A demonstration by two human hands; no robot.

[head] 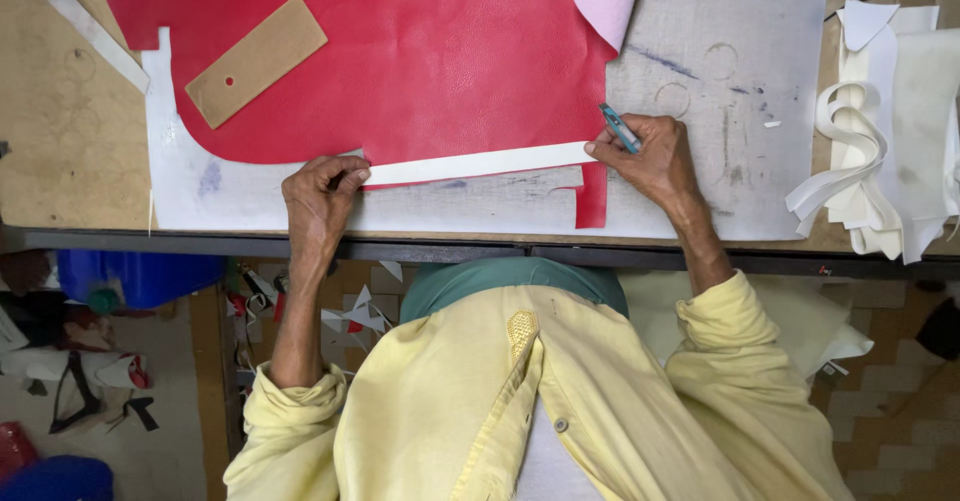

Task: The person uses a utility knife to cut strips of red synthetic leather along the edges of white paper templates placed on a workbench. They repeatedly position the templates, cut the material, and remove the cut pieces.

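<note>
Landmark for all entries: the long white strip (478, 164), lying flat across the lower edge of the red leather sheet (420, 61).

1. Tan card template (256, 61), oblong with a small hole. Lies above the strip's left end, well apart from it, on the red leather; seemingly set aside, as no hand is near it.

2. Left hand (318, 201). At the strip's left end, fingers curled down, fingertips (352, 173) pressing on the strip itself. It grasps nothing; judged to be pinning the strip so it cannot slide on the leather.

3. White strip. Spans between the two hands, touching both, running slightly uphill toward its right end. It appears to serve as a straight guide along the leather's lower margin.

4. Red leather sheet. Spreads above the strip, with a narrow red tab (591, 196) hanging below the strip's right end. It rests on a pale grey cutting board (740, 101), probably to protect the bench.

5. Right hand (655, 161). At the strip's right end, closed round a small teal-handled blade (619, 127), pinched between thumb and fingers. The tool's tip sits just above the strip's right end, at the leather's edge; whether it touches the leather cannot be told.

6. Heap of white offcuts (880, 151). Well to the right of the strip, beyond the board, clear of both hands.
</note>
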